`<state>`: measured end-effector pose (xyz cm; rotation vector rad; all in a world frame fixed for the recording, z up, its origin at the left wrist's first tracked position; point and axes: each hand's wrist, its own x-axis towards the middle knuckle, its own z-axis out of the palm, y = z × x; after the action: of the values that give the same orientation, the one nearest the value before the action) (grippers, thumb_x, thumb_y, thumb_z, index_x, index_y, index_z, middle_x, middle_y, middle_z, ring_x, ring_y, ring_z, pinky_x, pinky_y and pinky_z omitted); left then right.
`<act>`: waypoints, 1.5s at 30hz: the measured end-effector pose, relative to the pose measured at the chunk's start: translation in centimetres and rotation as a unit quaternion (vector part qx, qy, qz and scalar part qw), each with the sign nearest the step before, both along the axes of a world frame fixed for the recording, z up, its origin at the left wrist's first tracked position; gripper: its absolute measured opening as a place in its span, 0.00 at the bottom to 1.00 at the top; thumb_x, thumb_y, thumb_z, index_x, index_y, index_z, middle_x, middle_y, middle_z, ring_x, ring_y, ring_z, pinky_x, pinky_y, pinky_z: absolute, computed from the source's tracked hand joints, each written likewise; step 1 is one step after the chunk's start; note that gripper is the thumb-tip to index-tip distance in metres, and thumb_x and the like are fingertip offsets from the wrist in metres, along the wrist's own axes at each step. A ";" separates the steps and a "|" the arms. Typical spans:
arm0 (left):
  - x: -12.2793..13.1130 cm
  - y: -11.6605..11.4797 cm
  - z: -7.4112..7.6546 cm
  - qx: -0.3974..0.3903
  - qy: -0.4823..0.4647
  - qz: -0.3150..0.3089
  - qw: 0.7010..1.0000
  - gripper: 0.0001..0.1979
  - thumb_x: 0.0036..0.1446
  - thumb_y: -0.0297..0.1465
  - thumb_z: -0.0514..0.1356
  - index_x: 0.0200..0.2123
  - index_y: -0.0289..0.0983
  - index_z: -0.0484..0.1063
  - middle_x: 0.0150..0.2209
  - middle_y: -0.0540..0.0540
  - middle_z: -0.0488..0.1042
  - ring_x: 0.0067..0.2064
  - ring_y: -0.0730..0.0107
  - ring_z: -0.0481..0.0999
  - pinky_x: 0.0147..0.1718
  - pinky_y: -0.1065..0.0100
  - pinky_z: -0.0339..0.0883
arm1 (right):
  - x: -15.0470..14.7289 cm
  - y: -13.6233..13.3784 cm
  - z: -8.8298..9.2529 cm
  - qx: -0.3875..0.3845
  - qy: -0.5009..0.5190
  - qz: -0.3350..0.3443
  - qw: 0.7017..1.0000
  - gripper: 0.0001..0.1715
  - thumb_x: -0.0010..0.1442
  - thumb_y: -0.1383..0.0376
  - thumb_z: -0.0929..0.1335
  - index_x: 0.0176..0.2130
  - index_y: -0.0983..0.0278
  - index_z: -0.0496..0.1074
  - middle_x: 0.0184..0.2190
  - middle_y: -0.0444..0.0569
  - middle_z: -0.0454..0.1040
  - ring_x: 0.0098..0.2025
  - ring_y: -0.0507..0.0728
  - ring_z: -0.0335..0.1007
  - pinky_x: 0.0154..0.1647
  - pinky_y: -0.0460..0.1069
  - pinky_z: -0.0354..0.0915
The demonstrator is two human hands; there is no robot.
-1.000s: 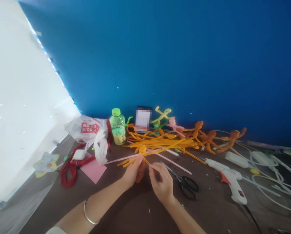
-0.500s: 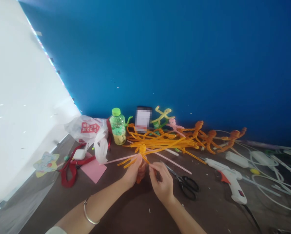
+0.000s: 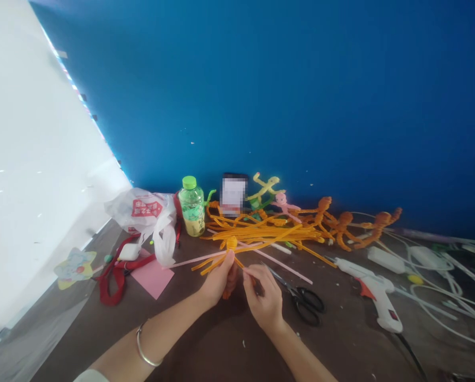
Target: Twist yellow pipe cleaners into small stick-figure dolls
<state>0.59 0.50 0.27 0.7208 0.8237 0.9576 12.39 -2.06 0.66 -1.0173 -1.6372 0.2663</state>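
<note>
Bright, flat light; soft shadow below the right hand (image 3: 264,300); edges warped.

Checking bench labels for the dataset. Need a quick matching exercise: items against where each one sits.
Items:
1. Orange pipe-cleaner figure
2. Scissors
3. Hot glue gun
4. Pink paper

Places:
A. Far right, nozzle pointing left
B. Held in the left hand
C. Just right of the right hand
D. Beside the red strap

Pairs: 1-B, 2-C, 3-A, 4-D

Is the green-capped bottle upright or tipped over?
Upright: the bottle stands on its base on the table, with its green cap on top.
</note>
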 end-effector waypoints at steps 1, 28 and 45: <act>0.0 0.0 0.0 0.001 -0.001 -0.002 1.000 0.28 0.48 0.55 0.50 0.13 0.38 0.50 0.09 0.56 0.48 0.11 0.83 0.47 0.10 0.74 0.39 | 0.0 0.0 0.0 -0.001 -0.001 -0.001 1.000 0.08 0.56 0.72 0.63 0.35 0.62 0.69 0.29 0.48 0.70 0.31 0.54 0.68 0.30 0.49 0.66; 0.3 0.4 1.1 0.082 -0.090 0.032 0.992 0.11 0.51 0.36 0.58 0.29 0.32 0.66 0.22 0.51 0.64 0.21 0.77 0.65 0.23 0.71 0.63 | 0.3 0.6 -0.5 -0.126 0.143 -0.043 0.981 0.05 0.57 0.65 0.64 0.35 0.64 0.68 0.30 0.48 0.69 0.28 0.52 0.68 0.29 0.48 0.67; -0.2 0.5 1.0 0.088 -0.052 0.037 0.994 0.15 0.54 0.44 0.53 0.32 0.38 0.55 0.19 0.58 0.60 0.13 0.88 0.46 0.11 0.81 0.41 | 0.8 1.2 -0.2 -0.212 0.207 -0.043 0.954 0.10 0.54 0.60 0.67 0.35 0.64 0.70 0.23 0.45 0.71 0.24 0.52 0.69 0.29 0.48 0.67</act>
<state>0.38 0.98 1.31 0.7899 0.6842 1.1357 13.17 -0.86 0.49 -1.2512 -1.1714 0.7458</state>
